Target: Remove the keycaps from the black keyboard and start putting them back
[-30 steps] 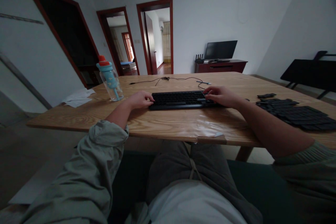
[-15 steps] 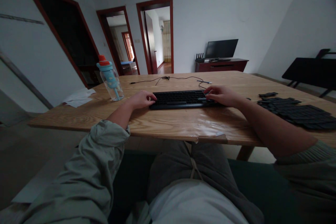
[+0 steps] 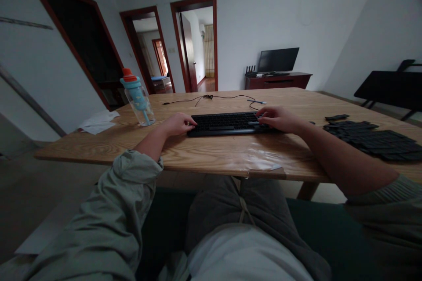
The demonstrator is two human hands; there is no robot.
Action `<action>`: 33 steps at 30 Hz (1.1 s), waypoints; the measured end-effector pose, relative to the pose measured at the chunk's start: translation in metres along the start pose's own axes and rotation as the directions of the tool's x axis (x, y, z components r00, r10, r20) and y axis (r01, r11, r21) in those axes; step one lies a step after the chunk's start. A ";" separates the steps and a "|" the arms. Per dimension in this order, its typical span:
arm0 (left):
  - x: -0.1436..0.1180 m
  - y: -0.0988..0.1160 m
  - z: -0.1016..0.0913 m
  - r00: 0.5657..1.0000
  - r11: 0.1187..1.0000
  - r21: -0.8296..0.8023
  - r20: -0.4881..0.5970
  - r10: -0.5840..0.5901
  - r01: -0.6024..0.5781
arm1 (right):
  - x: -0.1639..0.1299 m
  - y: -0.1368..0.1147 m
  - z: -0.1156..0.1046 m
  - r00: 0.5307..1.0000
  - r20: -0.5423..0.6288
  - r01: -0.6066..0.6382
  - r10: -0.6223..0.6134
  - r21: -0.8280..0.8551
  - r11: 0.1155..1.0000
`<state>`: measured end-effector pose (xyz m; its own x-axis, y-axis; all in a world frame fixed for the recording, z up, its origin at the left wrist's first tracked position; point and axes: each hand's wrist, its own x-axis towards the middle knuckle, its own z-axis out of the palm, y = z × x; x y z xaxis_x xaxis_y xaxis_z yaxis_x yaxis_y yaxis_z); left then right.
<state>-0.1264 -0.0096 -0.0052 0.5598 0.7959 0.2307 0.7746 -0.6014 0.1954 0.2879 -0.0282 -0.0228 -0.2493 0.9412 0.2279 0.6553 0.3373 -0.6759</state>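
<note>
Wooden table: both hands at black keyboard ends.

We can read no text, label, brand or number anywhere here: the legends on the black keyboard near the middle of the table are too dim and small (as is anything printed on the water bottle at far left).

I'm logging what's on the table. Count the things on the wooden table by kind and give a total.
Keyboard: 1
Water bottle: 1
Cable: 1
White paper: 1
Pile of dark flat pieces: 1
Total: 5
</note>
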 end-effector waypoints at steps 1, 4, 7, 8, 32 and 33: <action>0.000 0.000 0.000 1.000 1.000 0.002 -0.001 0.011 -0.011 | 0.000 0.000 0.000 1.000 0.000 0.001 -0.001 -0.005 1.000; 0.000 0.002 -0.001 1.000 1.000 -0.005 -0.003 0.025 -0.025 | -0.001 -0.002 0.000 1.000 0.005 -0.013 0.013 -0.016 1.000; 0.000 0.004 -0.001 1.000 1.000 -0.023 0.009 -0.008 0.009 | -0.002 -0.005 0.000 1.000 0.012 -0.023 0.023 -0.010 1.000; -0.001 0.004 -0.001 1.000 0.999 -0.030 0.012 -0.023 0.023 | -0.002 -0.005 0.000 1.000 0.015 -0.022 0.022 -0.007 1.000; -0.002 0.020 -0.001 0.994 0.959 0.267 0.085 0.074 -0.094 | 0.001 0.006 0.002 1.000 0.027 -0.011 0.011 -0.006 1.000; -0.003 0.022 0.001 0.994 0.944 0.318 0.089 0.062 -0.087 | 0.002 0.006 0.002 1.000 0.029 -0.011 0.011 -0.009 1.000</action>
<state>-0.1105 -0.0257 -0.0028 0.6303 0.7604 0.1568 0.7763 -0.6150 -0.1382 0.2901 -0.0246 -0.0279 -0.2622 0.9440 0.2002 0.6646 0.3271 -0.6718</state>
